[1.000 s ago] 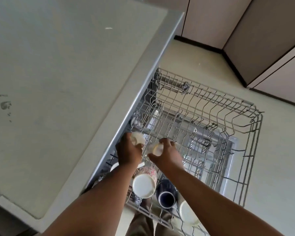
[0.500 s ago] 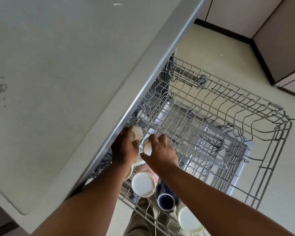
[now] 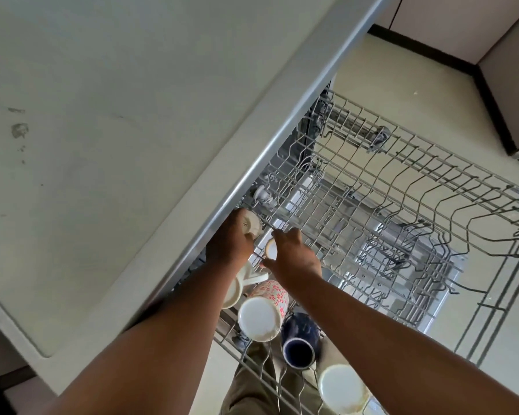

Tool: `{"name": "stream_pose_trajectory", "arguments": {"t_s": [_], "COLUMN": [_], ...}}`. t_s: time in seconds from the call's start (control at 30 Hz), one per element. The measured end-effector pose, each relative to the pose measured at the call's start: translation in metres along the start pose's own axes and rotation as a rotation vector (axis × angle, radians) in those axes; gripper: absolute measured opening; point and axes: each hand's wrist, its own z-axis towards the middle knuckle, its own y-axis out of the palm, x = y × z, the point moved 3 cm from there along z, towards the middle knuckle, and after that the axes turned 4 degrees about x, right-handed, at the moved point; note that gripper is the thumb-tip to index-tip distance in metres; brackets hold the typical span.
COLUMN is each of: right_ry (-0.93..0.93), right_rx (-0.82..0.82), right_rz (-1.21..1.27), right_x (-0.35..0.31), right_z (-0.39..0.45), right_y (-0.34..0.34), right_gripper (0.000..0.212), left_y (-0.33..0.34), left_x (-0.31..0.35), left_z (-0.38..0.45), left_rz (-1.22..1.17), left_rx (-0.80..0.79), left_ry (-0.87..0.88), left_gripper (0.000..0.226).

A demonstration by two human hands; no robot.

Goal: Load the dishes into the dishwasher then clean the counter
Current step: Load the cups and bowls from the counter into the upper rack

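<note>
1. I have one view only, from the head camera, which looks steeply down past the counter (image 3: 108,139) edge.
2. It faces the pulled-out dishwasher rack (image 3: 402,223), near enough that both forearms fill the lower frame.
3. Its wide angle also takes in the floor (image 3: 417,94) beyond.

Pale floor (image 3: 402,94) lies beyond the rack, meeting beige cabinets (image 3: 450,16) along a dark baseboard (image 3: 426,52). The person's olive trousers (image 3: 252,393) show at the bottom edge.
</note>
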Motion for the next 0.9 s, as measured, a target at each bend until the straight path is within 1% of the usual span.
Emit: {"name": "stream_pose_trajectory", "arguments": {"t_s": [0.1, 0.27, 0.4, 0.47, 0.53, 0.7, 0.83, 0.9], "right_ry": [-0.039, -0.058, -0.071, -0.078, -0.086, -0.092, -0.080, -0.089], "right_rx": [0.019, 0.028, 0.010, -0.024, -0.052, -0.051, -0.069, -0.059], "right_rz": [-0.034, -0.065, -0.072, -0.051, 0.000, 0.089, 0.090, 0.091], "right_x": [-0.001, -0.001, 0.001, 0.006, 0.013, 0.021, 0.025, 0.026], "right_z": [0.003, 0.005, 0.004, 0.005, 0.008, 0.007, -0.001, -0.007], "right_y": [0.004, 0.005, 0.010, 0.012, 0.013, 0.011, 0.015, 0.013], "right_gripper": [0.067, 0.066, 0.079, 0.088, 0.092, 0.096, 0.103, 0.102], "left_y": [0.002, 0.005, 0.017, 0.021, 0.024, 0.022, 0.019, 0.015], "left_x": [-0.002, -0.006, -0.014, -0.019, -0.023, -0.029, -0.034, -0.036], "left_z": [0.001, 0.000, -0.002, -0.005, -0.009, -0.016, -0.021, -0.023], "left_rz": [0.001, 0.111, 0.145, 0.109, 0.089, 0.078, 0.087, 0.092], "left_rx": [0.018, -0.013, -0.082, -0.088, -0.078, -0.048, -0.085, -0.106], "left_ry": [0.016, 0.066, 0.062, 0.058, 0.073, 0.080, 0.054, 0.046], "left_gripper": [0.052, 0.063, 0.084, 0.091, 0.095, 0.094, 0.091, 0.091]}}
